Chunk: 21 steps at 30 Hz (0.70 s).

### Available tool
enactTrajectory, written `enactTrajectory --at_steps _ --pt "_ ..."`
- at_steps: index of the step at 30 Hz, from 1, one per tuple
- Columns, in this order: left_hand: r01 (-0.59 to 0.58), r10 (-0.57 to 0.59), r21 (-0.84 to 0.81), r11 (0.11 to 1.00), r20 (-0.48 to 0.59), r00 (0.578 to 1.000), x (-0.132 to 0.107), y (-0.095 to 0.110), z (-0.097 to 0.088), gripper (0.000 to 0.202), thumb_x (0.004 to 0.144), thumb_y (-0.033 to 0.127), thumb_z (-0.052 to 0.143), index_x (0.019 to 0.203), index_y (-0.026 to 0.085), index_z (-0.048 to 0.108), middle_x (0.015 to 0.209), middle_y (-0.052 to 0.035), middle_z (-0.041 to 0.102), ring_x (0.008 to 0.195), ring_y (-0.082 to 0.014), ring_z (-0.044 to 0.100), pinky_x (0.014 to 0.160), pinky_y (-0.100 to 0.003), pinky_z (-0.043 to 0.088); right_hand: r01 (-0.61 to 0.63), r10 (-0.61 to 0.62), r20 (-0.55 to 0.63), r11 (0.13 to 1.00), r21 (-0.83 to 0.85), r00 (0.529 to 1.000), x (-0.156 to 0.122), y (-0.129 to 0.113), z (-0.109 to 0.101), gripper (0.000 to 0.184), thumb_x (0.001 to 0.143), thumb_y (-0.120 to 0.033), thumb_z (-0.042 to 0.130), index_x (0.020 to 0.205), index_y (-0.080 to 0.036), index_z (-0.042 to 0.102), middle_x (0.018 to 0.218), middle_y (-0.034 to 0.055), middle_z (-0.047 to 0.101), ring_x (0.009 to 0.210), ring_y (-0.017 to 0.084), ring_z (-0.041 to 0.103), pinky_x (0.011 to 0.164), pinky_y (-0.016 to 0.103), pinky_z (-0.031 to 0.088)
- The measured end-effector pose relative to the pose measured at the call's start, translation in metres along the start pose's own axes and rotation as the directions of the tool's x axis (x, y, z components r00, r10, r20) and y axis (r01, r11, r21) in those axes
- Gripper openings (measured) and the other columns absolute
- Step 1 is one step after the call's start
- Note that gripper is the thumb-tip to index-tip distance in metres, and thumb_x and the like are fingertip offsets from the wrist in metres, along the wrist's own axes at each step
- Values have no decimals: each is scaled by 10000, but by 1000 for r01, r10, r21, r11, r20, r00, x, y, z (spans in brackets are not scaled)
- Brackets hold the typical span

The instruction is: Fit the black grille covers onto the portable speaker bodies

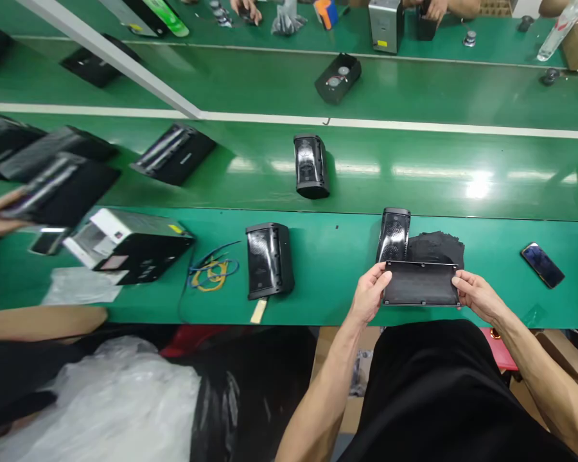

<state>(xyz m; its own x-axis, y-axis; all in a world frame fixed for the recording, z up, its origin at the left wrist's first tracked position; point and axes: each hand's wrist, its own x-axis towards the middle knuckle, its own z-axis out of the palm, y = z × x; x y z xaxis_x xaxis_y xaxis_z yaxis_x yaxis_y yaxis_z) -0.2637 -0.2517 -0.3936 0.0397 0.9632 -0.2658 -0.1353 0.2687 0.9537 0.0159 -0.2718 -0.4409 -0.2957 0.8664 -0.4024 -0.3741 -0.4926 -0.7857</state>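
The left hand (368, 296) and right hand (476, 296) each pinch one short end of a flat black rectangular mesh panel (421, 283), holding it level between them. Just beyond their fingertips stands a black glossy speaker shell (394, 234) beside a stack of black mesh sheets (436, 247), all on the green worktable (327, 269).

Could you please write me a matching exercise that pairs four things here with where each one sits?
Things:
1 black panel
2 phone
3 coloured wires
4 far speaker

Places:
A on the glossy middle lane
B held between the left hand and right hand
C on the near bench, far right
D on the near bench, left of the lying speaker shell

Pairs: 1-B; 2-C; 3-D; 4-A
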Motion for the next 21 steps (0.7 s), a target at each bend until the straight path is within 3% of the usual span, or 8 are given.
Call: enactTrajectory --at_steps 6,13,21 --pt "12 -11 20 1000 -23 1000 1 -17 -10 555 747 575 900 1096 167 759 1031 -81 799 916 -207 724 854 -321 571 -30 31 11 999 -44 999 11 10 -2 597 714 -667 933 755 -228 530 605 -59 547 500 98 512 479 236 476" --pt "30 -30 2 1000 -81 996 8 -49 -24 558 715 567 928 1077 169 784 1033 -83 807 912 -211 719 865 -319 558 -83 81 -31 994 -70 996 33 43 -7 638 636 -698 924 719 -232 497 564 -82 501 487 84 455 481 221 409" --pt "-18 25 81 997 -83 996 14 -79 -18 564 747 586 895 1119 173 798 1073 -104 820 1020 -257 737 967 -369 556 -60 51 -126 996 -71 991 48 65 -22 651 569 -693 928 708 -228 495 633 -67 524 577 102 498 575 245 446"
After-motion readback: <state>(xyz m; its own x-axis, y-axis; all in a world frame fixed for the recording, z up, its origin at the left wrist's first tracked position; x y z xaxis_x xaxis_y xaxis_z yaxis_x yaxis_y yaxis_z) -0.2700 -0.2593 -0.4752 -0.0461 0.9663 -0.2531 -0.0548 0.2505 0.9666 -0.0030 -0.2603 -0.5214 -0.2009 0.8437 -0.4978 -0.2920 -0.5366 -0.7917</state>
